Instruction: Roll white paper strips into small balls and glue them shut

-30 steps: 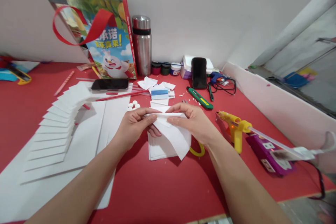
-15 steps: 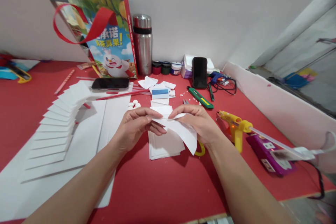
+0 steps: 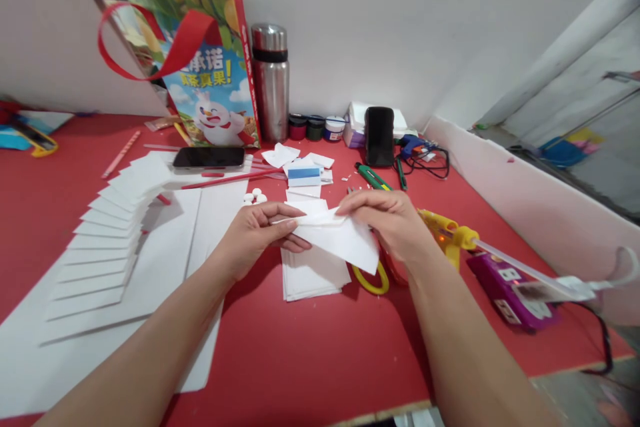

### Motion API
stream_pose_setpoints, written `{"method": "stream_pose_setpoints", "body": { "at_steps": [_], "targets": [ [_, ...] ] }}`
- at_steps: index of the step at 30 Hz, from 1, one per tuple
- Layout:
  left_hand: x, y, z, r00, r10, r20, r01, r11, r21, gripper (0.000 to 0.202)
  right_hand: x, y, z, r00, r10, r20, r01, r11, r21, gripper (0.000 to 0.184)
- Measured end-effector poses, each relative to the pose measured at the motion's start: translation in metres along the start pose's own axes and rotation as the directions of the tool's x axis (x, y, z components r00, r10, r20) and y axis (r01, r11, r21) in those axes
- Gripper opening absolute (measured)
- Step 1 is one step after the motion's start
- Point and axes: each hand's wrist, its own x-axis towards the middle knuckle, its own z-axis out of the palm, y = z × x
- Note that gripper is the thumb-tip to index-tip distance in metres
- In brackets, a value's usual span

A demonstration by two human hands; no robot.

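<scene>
Between my two hands is a sheet of white paper point(image 3: 345, 245), with a narrow folded strip along its upper edge. My left hand point(image 3: 257, 233) pinches the left end of that fold between thumb and fingers. At the other end, my right hand point(image 3: 390, 220) pinches the fold, while the loose lower part of the sheet hangs below. Beneath the held sheet lies a stack of white paper pieces point(image 3: 313, 280) on the red table point(image 3: 310, 360). Yellow-handled scissors point(image 3: 374, 287) lie under my right hand, mostly hidden.
Left, a fanned, step-like white paper piece point(image 3: 100, 250) lies on white board. Behind stand a gift bag point(image 3: 210, 73), a steel flask point(image 3: 271, 87) and paint jars point(image 3: 316, 128). A green cutter point(image 3: 373, 177) and a yellow glue gun point(image 3: 457, 240) with its lit light lie right.
My right hand has slid right along the fold, away from my left hand. The strip between them now shows longer and straighter, and more of the scissors' yellow handle is visible.
</scene>
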Motion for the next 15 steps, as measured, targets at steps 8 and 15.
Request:
{"method": "stream_pose_setpoints", "body": {
  "at_steps": [8,15],
  "targets": [
    [-0.001,0.006,0.002,1.0,0.023,0.015,-0.025,0.981,0.192,0.032,0.001,-0.002,-0.001,0.927,-0.233,-0.294,0.225,0.972,-0.061,0.013],
    [0.001,0.003,-0.01,0.998,0.059,-0.033,-0.057,0.995,0.081,0.032,0.001,-0.003,0.003,0.995,0.072,0.074,-0.067,0.995,-0.072,0.027]
  ]
}}
